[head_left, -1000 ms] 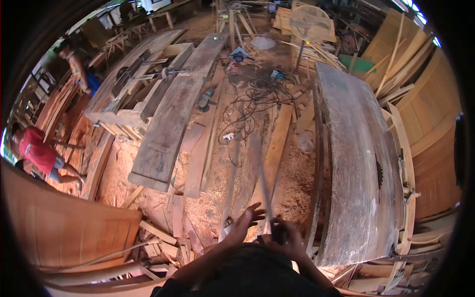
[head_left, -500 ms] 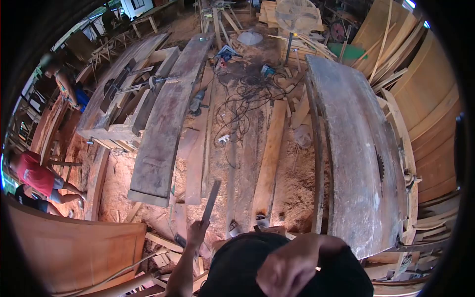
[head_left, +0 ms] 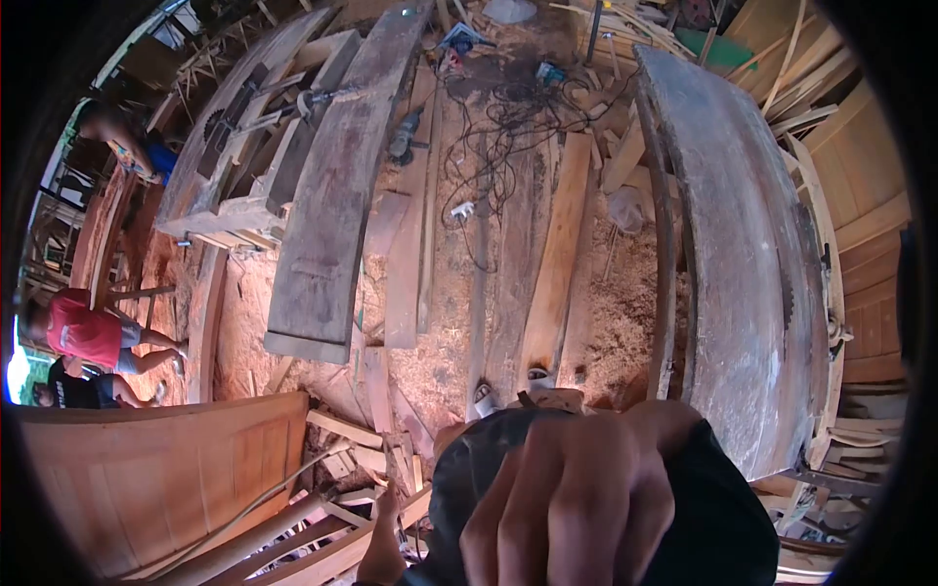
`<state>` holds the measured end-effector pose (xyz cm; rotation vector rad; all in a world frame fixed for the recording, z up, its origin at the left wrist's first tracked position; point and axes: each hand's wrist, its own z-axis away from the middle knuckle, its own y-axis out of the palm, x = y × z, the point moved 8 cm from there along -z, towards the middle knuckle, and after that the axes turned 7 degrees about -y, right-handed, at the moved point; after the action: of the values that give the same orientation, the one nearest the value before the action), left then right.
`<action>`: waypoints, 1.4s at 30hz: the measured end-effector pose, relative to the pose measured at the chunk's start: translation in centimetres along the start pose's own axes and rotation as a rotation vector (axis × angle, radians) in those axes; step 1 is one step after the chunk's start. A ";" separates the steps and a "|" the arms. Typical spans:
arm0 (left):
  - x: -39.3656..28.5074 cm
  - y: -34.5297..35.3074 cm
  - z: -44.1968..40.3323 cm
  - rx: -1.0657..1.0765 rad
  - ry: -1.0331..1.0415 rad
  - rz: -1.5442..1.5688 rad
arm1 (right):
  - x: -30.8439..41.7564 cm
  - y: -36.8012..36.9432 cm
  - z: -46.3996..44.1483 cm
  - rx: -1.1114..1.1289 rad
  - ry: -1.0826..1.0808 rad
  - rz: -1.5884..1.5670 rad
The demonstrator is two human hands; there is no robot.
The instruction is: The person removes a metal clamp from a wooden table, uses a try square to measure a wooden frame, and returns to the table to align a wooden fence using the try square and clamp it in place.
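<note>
My right hand (head_left: 572, 498) is large and close to the camera, in front of my dark clothing. Its fingers are curled, and whatever they hold, if anything, is hidden. Low and to the left, my left hand (head_left: 387, 508) is small and partly lost among wood scraps (head_left: 362, 454). Half a second ago its fingers were wrapped round a long flat dark strip; now the strip's outline is hard to tell from the wood behind. My sandalled feet (head_left: 486, 396) stand beside a long pale plank (head_left: 559, 264) on the sawdust floor.
A thick wooden slab (head_left: 327, 195) lies at left beside a bench with a saw blade (head_left: 213, 127). Another wide slab (head_left: 738, 264) stands at right. Tangled cables (head_left: 508, 127) and an angle grinder (head_left: 404, 137) lie between. A curved panel (head_left: 176, 479) fills the lower left. People (head_left: 88, 327) are at far left.
The view has tilted down, so the floor and slabs sit higher. My right hand has risen nearer the camera. My left hand has dropped lower, and the strip no longer stands out.
</note>
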<state>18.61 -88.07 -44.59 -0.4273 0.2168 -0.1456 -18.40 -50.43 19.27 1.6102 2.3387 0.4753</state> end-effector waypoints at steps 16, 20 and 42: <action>-37.6 6.0 -2.3 -0.043 0.313 -0.291 | 10.8 -15.4 2.4 -0.278 0.294 0.363; -49.8 8.9 -4.0 0.057 0.305 -0.512 | 19.1 -24.2 4.6 -0.282 0.567 0.996; -113.3 27.8 -12.3 0.192 0.566 -0.848 | 75.6 -50.7 22.8 -0.890 1.369 3.897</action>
<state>-91.18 -46.97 -47.23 -0.2547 0.5630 -1.1192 -79.06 6.28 -24.49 -0.7396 2.2248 -0.8367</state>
